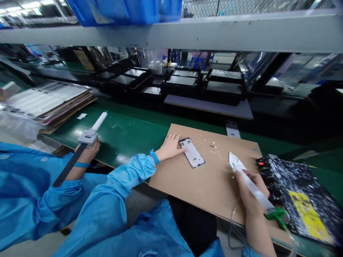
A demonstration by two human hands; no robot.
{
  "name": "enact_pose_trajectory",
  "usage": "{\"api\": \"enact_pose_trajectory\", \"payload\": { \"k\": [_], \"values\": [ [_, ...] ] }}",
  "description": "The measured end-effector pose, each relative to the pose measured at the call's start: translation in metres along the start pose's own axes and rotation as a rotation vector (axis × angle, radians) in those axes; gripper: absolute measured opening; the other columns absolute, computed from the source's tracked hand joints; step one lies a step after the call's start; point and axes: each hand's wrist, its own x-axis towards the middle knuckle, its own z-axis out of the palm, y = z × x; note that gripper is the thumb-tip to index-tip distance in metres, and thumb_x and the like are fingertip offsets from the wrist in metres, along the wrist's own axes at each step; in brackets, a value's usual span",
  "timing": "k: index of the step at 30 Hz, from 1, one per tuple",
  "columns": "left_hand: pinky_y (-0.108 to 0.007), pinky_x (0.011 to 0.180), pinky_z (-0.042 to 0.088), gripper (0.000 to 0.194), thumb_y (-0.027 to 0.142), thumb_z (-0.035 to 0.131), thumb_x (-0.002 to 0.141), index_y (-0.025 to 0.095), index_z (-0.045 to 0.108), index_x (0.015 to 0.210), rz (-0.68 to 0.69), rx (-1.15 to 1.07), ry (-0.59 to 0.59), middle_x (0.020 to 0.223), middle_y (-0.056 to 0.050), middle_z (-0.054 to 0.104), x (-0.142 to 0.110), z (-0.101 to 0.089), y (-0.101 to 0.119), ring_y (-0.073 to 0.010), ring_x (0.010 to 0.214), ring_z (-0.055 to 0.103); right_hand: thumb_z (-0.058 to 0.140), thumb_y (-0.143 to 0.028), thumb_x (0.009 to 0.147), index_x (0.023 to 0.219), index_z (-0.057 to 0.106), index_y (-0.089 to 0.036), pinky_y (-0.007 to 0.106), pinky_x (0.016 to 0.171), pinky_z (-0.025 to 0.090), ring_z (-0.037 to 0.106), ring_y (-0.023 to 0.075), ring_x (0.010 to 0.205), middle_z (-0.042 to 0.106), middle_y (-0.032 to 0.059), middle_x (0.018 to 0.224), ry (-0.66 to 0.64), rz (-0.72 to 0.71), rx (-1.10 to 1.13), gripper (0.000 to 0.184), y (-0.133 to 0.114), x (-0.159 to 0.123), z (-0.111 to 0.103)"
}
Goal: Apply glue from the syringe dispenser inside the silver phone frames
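Note:
My left hand (170, 147) lies with fingers stretched out on a brown cardboard sheet (195, 185). Its thumb reaches the left edge of a grey phone frame (193, 153), which rests flat and slightly turned. Farther right, my right hand (252, 192) is closed around a translucent dispensing syringe (254, 191). White, crumpled material (235, 162) covers the syringe's front end, so its tip is hidden. At the back end sits a green fitting (276, 215) with a clear air tube (291, 237) running from it.
Beside the cardboard stands a black, white-smeared box (302, 192) with a yellow label. White crumbs (213, 145) dot the cardboard. To my left, a co-worker's hand (89, 151) holds a dispensing gun (88, 137). Stacked sheets (48, 101) and black trays (180, 79) lie beyond; a shelf beam (171, 35) crosses above.

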Motion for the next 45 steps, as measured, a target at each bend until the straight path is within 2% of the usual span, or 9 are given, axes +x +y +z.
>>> {"api": "enact_pose_trajectory", "payload": {
  "k": [5,10,14,18,21,23,29,38,45],
  "values": [
    [-0.055,0.119,0.050,0.076,0.080,0.071,0.101,0.017,0.069,0.143,0.105,0.051,-0.106,0.139,-0.018,0.065,0.030,0.023,0.036,-0.0402,0.135,0.062,0.081,-0.090,0.081,0.106,0.085,-0.016,0.034,0.068,0.050,0.068,0.0254,0.075,0.081,0.0119,0.090,-0.044,0.020,0.029,0.079,-0.019,-0.004,-0.004],
    [-0.049,0.120,0.048,0.053,0.060,0.070,0.110,0.025,0.071,0.151,0.241,-0.125,-0.146,0.138,-0.012,0.068,0.026,0.029,0.025,-0.0332,0.134,0.063,0.083,-0.087,0.080,0.097,0.082,-0.017,0.035,0.065,0.050,0.068,0.0254,0.074,0.082,0.0141,0.093,0.041,0.014,0.031,0.072,-0.028,-0.002,-0.001],
    [-0.047,0.120,0.047,0.047,0.053,0.077,0.108,0.023,0.073,0.145,0.340,-0.260,-0.188,0.137,-0.011,0.073,0.020,0.028,0.018,-0.0312,0.133,0.066,0.085,-0.077,0.084,0.099,0.079,-0.017,0.037,0.069,0.052,0.070,0.0257,0.076,0.080,0.0128,0.092,0.034,-0.007,0.068,0.062,-0.038,-0.005,0.005],
    [-0.047,0.117,0.048,0.052,0.059,0.080,0.103,0.021,0.074,0.138,0.381,-0.314,-0.181,0.134,-0.011,0.075,0.017,0.028,0.022,-0.0312,0.129,0.067,0.085,-0.066,0.093,0.112,0.077,-0.019,0.038,0.074,0.058,0.073,0.0251,0.082,0.080,0.0105,0.101,-0.195,-0.053,0.262,0.051,-0.070,-0.020,0.020],
    [-0.048,0.116,0.046,0.058,0.069,0.083,0.097,0.021,0.075,0.129,0.360,-0.269,-0.167,0.132,-0.011,0.073,0.014,0.026,0.024,-0.0324,0.125,0.068,0.085,-0.064,0.094,0.115,0.075,-0.023,0.039,0.077,0.062,0.076,0.0245,0.083,0.080,0.0083,0.103,-0.410,0.032,0.429,0.047,-0.093,-0.025,0.041],
    [-0.048,0.114,0.046,0.058,0.073,0.082,0.096,0.021,0.075,0.120,0.346,-0.235,-0.175,0.127,-0.010,0.073,0.013,0.025,0.025,-0.0318,0.120,0.069,0.086,-0.064,0.092,0.111,0.074,-0.023,0.039,0.076,0.063,0.075,0.0242,0.080,0.080,0.0063,0.096,-0.479,0.100,0.506,0.047,-0.102,-0.022,0.056],
    [-0.046,0.110,0.045,0.055,0.073,0.078,0.097,0.022,0.072,0.115,0.338,-0.231,-0.177,0.123,-0.009,0.074,0.014,0.027,0.025,-0.0305,0.116,0.069,0.086,-0.059,0.086,0.092,0.074,-0.023,0.033,0.068,0.054,0.063,0.0181,0.066,0.073,0.0007,0.077,-0.455,0.100,0.495,0.038,-0.099,-0.009,0.082],
    [-0.046,0.105,0.045,0.057,0.078,0.069,0.101,0.022,0.072,0.112,0.346,-0.251,-0.163,0.121,-0.010,0.074,0.014,0.029,0.025,-0.0307,0.114,0.067,0.088,-0.066,0.088,0.097,0.080,-0.023,0.041,0.079,0.061,0.073,0.0244,0.078,0.080,0.0060,0.087,-0.504,0.034,0.400,0.045,-0.098,-0.013,0.084],
    [-0.045,0.107,0.044,0.054,0.075,0.074,0.100,0.022,0.072,0.113,0.347,-0.235,-0.169,0.123,-0.010,0.073,0.013,0.027,0.026,-0.0314,0.119,0.067,0.087,-0.070,0.090,0.103,0.081,-0.022,0.043,0.083,0.063,0.077,0.0274,0.085,0.083,0.0095,0.096,-0.515,0.009,0.355,0.050,-0.097,-0.013,0.084]
  ]
}}
